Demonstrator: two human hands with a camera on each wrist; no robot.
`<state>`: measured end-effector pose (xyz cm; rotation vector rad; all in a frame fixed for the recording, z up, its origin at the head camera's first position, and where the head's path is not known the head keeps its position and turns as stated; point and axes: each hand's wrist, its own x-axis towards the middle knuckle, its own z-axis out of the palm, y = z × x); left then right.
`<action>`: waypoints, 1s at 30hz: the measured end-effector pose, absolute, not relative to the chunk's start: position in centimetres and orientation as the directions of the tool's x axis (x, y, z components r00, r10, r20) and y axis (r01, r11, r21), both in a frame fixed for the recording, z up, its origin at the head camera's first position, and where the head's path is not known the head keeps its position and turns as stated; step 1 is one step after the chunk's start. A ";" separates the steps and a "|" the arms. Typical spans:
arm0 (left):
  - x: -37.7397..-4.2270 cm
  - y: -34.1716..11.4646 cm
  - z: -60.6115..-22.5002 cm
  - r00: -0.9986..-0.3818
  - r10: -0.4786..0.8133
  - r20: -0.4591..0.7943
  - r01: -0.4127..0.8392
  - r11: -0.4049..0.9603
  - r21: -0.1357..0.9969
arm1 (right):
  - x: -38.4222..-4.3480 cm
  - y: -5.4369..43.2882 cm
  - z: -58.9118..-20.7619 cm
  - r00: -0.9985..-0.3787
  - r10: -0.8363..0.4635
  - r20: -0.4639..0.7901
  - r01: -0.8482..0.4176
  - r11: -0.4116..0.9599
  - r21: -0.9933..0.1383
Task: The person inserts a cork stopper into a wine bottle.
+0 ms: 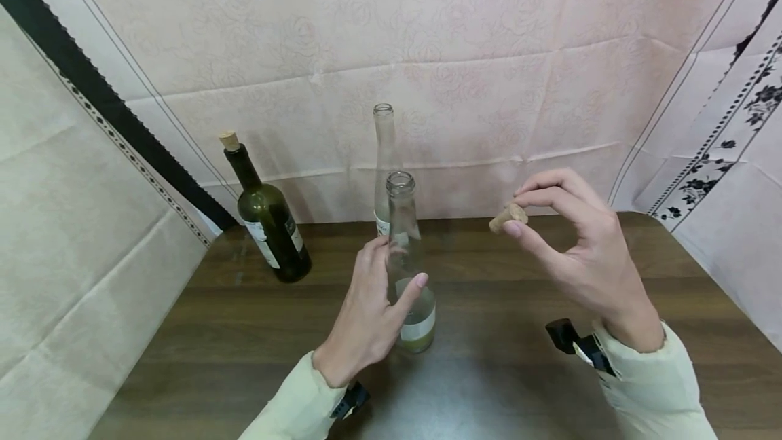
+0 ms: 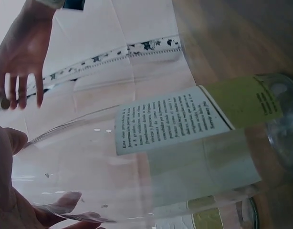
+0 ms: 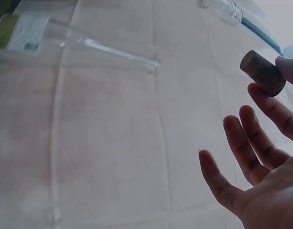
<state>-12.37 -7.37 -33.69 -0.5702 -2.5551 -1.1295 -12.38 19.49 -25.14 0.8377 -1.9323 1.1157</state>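
In the head view, my left hand holds an open-necked clear glass bottle standing upright on the table. The left wrist view shows thumb and fingers around its body, with a printed white and green label facing the camera. To the right and above the tabletop, my right hand pinches a cork between thumb and index finger. The cork is held apart from any bottle, and the other fingers of that hand are spread in the right wrist view.
Just behind the held bottle stands a second clear bottle, uncorked. A dark green bottle with a cork in its mouth stands at the back left. Patterned cloth hangs along the brown wooden table's back and sides.
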 end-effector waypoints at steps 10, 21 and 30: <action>-11.0 -5.8 -33.4 -0.855 0.288 0.432 0.511 0.610 0.606 | -11.0 16.7 -23.6 -0.474 -0.067 0.878 -0.849 0.296 -0.437; -9.6 -4.5 -33.1 -0.851 0.373 0.370 0.526 0.618 0.584 | -10.6 14.1 -22.6 -0.357 0.048 0.933 -0.893 0.275 -0.356; -8.8 -3.4 -33.0 -0.815 0.427 0.392 0.580 0.606 0.545 | -10.1 14.0 -22.3 -0.359 -0.065 0.931 -0.865 0.398 -0.305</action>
